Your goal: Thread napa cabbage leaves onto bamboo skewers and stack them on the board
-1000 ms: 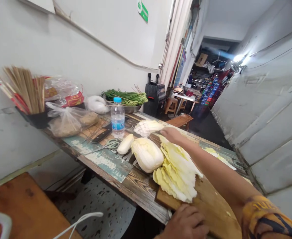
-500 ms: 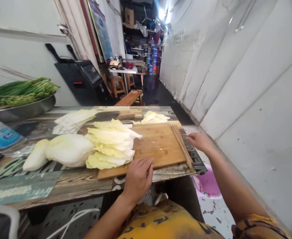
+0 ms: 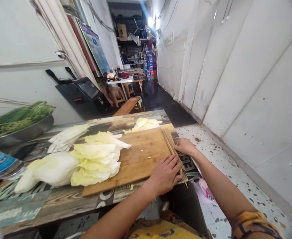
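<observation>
Currently, the left hand (image 3: 166, 174) lies across skewers (image 3: 170, 141) edging the board (image 3: 143, 158), right hand (image 3: 185, 146) alongside, fingers' grip unclear.

Thin, brown wooden skewers (image 3: 170, 142) are lying in a loose bundle along the right edge of the tan wooden board (image 3: 142, 160).

I see the left hand (image 3: 166, 174) palm down, its fingers lightly bent and side by side, the left forearm (image 3: 128, 212) slanting forward across the body. The right hand (image 3: 185, 146) is just beyond, fingers curled inward, the right forearm (image 3: 217, 182) angling in from the side.
</observation>
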Tool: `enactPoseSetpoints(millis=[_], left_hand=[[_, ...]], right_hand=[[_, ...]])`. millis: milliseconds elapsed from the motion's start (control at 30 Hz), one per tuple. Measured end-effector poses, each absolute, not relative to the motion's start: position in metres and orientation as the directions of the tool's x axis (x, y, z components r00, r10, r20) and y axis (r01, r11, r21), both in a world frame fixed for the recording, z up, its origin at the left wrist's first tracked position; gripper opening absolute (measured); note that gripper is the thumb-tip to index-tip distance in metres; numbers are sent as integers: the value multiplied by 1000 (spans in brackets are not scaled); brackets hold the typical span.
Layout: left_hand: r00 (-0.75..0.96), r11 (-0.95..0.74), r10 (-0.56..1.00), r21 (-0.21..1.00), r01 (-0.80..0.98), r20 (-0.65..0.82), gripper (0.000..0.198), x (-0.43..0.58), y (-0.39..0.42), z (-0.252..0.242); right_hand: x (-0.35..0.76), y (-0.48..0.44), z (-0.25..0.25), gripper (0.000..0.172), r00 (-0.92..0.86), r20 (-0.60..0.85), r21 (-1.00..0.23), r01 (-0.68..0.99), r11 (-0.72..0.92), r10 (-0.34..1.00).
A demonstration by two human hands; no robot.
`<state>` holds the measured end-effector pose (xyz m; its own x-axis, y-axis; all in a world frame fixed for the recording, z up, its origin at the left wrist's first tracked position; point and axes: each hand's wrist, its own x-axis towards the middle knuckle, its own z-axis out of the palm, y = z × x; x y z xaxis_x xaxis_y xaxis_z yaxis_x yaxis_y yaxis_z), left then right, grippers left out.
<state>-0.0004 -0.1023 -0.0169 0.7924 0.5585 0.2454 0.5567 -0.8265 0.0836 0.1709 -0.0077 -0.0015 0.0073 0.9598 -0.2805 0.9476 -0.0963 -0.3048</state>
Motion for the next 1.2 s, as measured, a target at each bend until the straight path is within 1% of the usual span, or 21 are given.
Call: enactPoseSetpoints(millis=[267, 367, 500, 633, 767, 833, 867, 933, 967, 1000, 1033, 1067, 1100, 1133, 1167, 1200], left_hand=[[785, -825, 560, 91, 557, 264, 45, 3, -104, -10], [785, -829, 554, 94, 552, 276, 42, 6, -103, -6], [783, -826, 555, 75, 558, 281, 34, 11, -100, -2], [808, -839, 534, 39, 542, 249, 31, 14, -92, 3], [842, -865, 497, 35, 501, 209, 31, 19, -82, 11], [865, -881, 474, 80, 467, 163, 30, 19, -74, 20], [882, -889, 454, 132, 439, 127, 30, 18, -68, 26], [901, -870, 431, 288, 399, 52, 29, 10, -48, 40], [896, -839, 444, 365, 404, 29, 30, 4, -34, 47], [865, -787, 502, 421, 450, 15, 33, -4, -17, 53], [795, -734, 604, 419, 535, 44, 37, -13, 3, 59], [682, -669, 722, 368, 646, 116, 39, -22, 25, 63], [591, -610, 791, 281, 741, 158, 40, -32, 48, 66], [538, -559, 829, 190, 807, 155, 43, -40, 70, 67], [496, -505, 863, 103, 857, 98, 52, -48, 92, 66], [476, -480, 877, 84, 873, 60, 61, -55, 113, 64]], right_hand=[[172, 15, 1, 27, -5, -315, -380, 917, -122, 949], [169, 19, 0, 26, -14, -333, -438, 888, -141, 943], [168, 25, -6, 29, 14, -339, -545, 812, -208, 941], [172, 39, -11, 32, 93, -245, -679, 694, -239, 965], [177, 60, -4, 31, 215, -93, -831, 521, -195, 972], [180, 67, 3, 29, 276, -29, -904, 402, -143, 961], [182, 68, 6, 28, 305, -5, -935, 337, -113, 952], [185, 63, 8, 23, 350, 21, -977, 208, -55, 937], [187, 55, 7, 22, 362, 25, -988, 150, -32, 932], [188, 45, 4, 22, 361, 21, -995, 99, -16, 932], [188, 33, 0, 22, 350, 16, -998, 58, -4, 937], [188, 18, -5, 22, 334, 18, -1000, 24, 11, 942], [187, 3, -11, 22, 311, 20, -1000, -1, 21, 950], [186, -13, -16, 23, 289, 22, -999, -17, 28, 957], [186, -28, -21, 25, 269, 24, -999, -26, 33, 963], [185, -41, -25, 27, 252, 27, -999, -29, 36, 967]])
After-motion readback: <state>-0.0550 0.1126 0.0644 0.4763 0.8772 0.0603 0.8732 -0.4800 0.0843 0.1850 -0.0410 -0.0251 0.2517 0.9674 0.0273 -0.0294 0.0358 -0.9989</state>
